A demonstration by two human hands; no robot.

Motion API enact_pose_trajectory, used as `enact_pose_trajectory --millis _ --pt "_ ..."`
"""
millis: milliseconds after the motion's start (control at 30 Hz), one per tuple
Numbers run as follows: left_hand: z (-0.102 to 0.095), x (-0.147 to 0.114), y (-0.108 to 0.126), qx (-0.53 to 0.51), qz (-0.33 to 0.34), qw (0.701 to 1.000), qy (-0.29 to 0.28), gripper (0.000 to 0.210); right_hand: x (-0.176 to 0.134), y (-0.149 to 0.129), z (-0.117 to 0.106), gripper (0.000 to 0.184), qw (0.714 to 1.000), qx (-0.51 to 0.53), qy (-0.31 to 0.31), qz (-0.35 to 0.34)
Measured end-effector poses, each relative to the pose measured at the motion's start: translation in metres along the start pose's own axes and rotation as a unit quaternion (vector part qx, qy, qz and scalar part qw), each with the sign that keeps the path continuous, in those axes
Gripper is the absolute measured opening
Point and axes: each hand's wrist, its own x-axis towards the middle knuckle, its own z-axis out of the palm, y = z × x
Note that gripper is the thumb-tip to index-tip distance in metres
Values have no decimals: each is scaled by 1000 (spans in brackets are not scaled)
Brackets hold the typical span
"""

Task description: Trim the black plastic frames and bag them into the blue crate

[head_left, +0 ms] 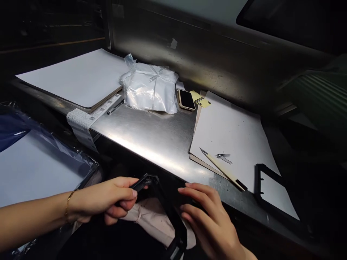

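Pinched between the thumb and fingers of my left hand [119,198] is one corner of a black plastic frame [164,204]. The frame hangs tilted in front of the table's edge, above my lap. My right hand [208,216] is beside the frame's right side, its fingers apart and slightly bent; whether the lower fingers touch the frame I cannot tell. A similar black frame [257,180] lies at the right, partly over the white sheets [233,126]. On those sheets are a craft knife [223,169] with a pale handle and a small nail clipper [224,157].
A metal table [141,133] carries a stack of white sheets [78,79], a plastic-wrapped bundle [150,88], a phone [187,99], a yellow sticker sheet [200,99] and a pen [115,107]. A printed label strip [84,121] hangs over the edge. A plastic-lined bin [40,169] stands left.
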Motion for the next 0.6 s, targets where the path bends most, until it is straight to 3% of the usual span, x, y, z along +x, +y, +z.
enact_pose_trajectory --millis 100,167,233,333,467,600 --pt "-7 5 -5 -12 4 1000 9 4 -17 1 12 31 990 -121 -46 -62" --pt "-15 11 -13 -4 2 1000 20 10 -25 1 25 20 979 -151 -91 -105" --pt "-24 16 -24 24 10 999 48 16 -27 4 38 7 978 -118 -126 -115" --pt "-35 15 -43 97 86 982 139 27 -23 15 50 13 984 2 -167 -66" --pt "-40 -3 -64 210 160 944 198 34 1 23 47 36 979 71 -189 -12" --pt "-41 -10 -67 246 178 895 326 33 47 14 33 31 958 174 -214 77"
